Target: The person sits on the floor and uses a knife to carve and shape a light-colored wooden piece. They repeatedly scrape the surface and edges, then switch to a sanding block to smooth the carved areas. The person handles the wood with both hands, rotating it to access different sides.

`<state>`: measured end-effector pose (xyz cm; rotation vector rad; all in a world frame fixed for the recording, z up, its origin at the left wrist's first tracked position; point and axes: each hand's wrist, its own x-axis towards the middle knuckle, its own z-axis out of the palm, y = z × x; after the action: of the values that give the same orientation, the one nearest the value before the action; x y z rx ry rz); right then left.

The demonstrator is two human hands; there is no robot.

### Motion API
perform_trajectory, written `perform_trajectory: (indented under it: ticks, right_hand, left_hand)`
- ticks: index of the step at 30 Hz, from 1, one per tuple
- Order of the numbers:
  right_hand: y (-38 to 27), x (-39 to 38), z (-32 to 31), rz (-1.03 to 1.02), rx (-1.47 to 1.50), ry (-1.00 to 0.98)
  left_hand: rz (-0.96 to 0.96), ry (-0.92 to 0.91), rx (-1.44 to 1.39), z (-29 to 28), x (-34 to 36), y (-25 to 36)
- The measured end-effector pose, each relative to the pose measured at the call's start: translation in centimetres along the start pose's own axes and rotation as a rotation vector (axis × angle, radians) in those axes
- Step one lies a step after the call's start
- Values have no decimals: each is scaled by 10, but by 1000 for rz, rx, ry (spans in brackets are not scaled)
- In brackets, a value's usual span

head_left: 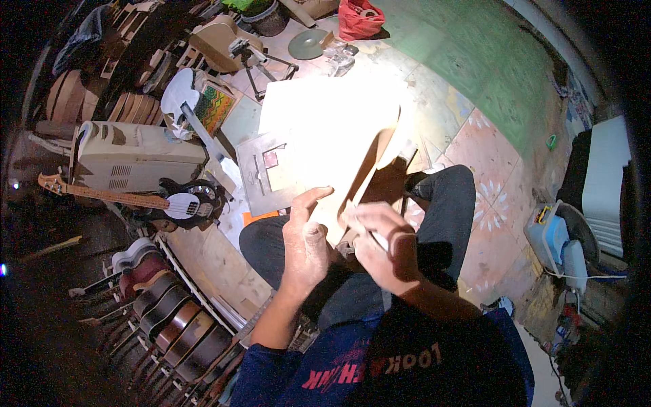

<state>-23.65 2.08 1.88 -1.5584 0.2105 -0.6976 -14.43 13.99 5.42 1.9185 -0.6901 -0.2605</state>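
In front of me lies a broad pale wooden body (371,159) with a thin curved side, its top washed out by glare. It looks like an acoustic guitar body. My left hand (308,237) is beside its near left edge, fingers stretched out and thumb raised, holding nothing I can see. Over the near end of the curved side, my right hand (386,247) is closed, fingertips at the rim. A small pale bit shows between its fingers, too little to name. Both dark-trousered legs (444,214) are bent around the work.
A flat grey board with a cutout (251,180) lies left of the work. Farther left are a black bass guitar (180,203), a white guitar (178,98) and a rack of several guitars (183,325). A tripod (251,61) and red bag (359,20) stand beyond. A blue-white container (553,237) sits right.
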Motion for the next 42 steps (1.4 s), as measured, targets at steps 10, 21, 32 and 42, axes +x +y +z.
perform_trajectory:
  ticks: [10, 21, 32, 42]
  right_hand:
    - [-33, 13, -28, -316, -599, -427]
    - [-39, 39, -27, -348, -664, -273]
    - [-23, 27, -19, -390, -612, -222]
    - [-25, 41, -37, -361, -565, -229]
  left_hand:
    - [44, 67, -5, 9, 7, -7]
    - [-127, 92, -16, 16, 18, 2]
    - [-183, 114, -92, 10, 37, 12]
    - [-88, 87, -10, 21, 38, 10]
